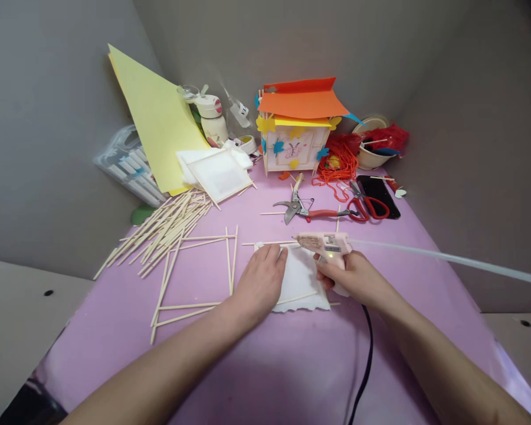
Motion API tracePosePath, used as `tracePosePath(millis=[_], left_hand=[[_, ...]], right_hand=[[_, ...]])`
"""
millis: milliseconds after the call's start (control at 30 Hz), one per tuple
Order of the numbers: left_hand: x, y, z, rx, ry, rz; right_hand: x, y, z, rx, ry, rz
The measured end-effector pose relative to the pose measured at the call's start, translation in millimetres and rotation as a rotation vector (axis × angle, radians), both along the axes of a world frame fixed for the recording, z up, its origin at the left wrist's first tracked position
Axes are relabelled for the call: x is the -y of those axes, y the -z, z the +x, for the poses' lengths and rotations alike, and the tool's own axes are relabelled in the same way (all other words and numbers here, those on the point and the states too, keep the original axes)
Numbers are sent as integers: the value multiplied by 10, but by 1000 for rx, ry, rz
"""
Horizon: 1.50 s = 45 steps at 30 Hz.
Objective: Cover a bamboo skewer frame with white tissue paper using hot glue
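Note:
My right hand (351, 277) grips a pale pink hot glue gun (325, 243), whose small light glows. Its nozzle points left, just above the far edge of a white tissue-like sheet (301, 274). A long clear glue stick (446, 257) sticks out of the gun's back. My left hand (261, 280) lies on the sheet's left part, fingers stretched toward its far edge. Thin wooden sticks run along that edge and across the sheet's near part; my left hand hides some of it. Left of it lies a stick frame (163, 289).
Loose sticks (177, 218) are piled at the left by yellow card (159, 118). Pruning shears (294, 206), red-handled scissors (369, 206) and a phone (383, 198) lie beyond the gun. Behind stands a decorated paper house (294, 141). A black cord (367, 360) trails toward me.

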<state>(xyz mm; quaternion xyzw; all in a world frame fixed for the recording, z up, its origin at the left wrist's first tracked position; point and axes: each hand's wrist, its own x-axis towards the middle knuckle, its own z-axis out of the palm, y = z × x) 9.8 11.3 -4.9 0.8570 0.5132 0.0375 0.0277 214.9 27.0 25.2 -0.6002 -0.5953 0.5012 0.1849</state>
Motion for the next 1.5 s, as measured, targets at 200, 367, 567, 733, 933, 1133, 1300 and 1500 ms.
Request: tracePosePath(millis=[200, 367, 567, 733, 933, 1133, 1300, 1500], left_hand=[[69, 5, -39, 59, -21, 47], [79, 30, -38, 107, -57, 45], [74, 90, -25, 130, -104, 32], [57, 56, -90, 127, -113, 88], [4, -66, -196, 96, -130, 107], [68, -59, -264, 47, -112, 132], [82, 21, -300, 45, -105, 132], [30, 14, -306, 39, -102, 69]], right_hand=[[-172, -78, -251, 71, -147, 73], [-268, 25, -344, 66, -184, 98], [-304, 124, -325, 22, -190, 46], [-311, 135, -325, -8, -192, 34], [-315, 129, -330, -47, -161, 13], [-317, 137, -332, -55, -146, 4], [-308, 125, -338, -68, -139, -2], [-301, 127, -339, -71, -145, 16]])
